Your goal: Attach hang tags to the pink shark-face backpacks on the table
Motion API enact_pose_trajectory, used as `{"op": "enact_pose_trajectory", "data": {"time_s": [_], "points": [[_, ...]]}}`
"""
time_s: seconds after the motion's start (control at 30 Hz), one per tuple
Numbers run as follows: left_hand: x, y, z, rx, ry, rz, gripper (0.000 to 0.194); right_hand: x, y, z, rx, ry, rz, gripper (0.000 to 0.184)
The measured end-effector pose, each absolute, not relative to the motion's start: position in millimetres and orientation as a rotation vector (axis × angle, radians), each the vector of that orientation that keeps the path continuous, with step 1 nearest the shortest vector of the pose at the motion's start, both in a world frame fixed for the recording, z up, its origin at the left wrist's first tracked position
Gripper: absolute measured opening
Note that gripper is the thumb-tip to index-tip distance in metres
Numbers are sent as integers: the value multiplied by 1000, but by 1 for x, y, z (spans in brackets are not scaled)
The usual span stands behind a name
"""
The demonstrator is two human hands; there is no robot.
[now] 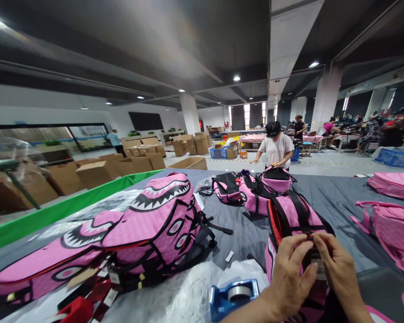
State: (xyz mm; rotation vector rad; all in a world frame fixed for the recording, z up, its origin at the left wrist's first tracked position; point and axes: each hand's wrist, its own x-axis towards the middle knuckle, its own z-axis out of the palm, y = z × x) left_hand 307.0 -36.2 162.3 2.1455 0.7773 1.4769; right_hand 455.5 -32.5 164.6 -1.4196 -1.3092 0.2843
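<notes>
My left hand and my right hand meet at the front of a pink backpack with black straps that stands upright before me. Both pinch a small grey tag or pull on it with the fingertips. To the left lies a stack of pink backpacks with a shark-mouth print. A blue tape dispenser sits just left of my left wrist on crumpled clear plastic bags.
More pink backpacks lie along the grey table and at the right edge. A person in a white shirt stands at the far end handling one. Cardboard boxes stand at the left, other workers at the far right.
</notes>
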Motion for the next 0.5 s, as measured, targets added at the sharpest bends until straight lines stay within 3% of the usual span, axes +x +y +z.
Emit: {"op": "enact_pose_trajectory", "data": {"time_s": [0.2,0.37,0.5], "points": [[277,-60,105,1781,1002,1631,36,479,-51,162,-1590,-1360,166,65],[249,-69,60,1718,1105,1602,23,482,-40,195,-1653,-1463,-210,73],[242,-75,37,1728,1137,1513,29,469,19,221,-1589,-1648,-274,96]]}}
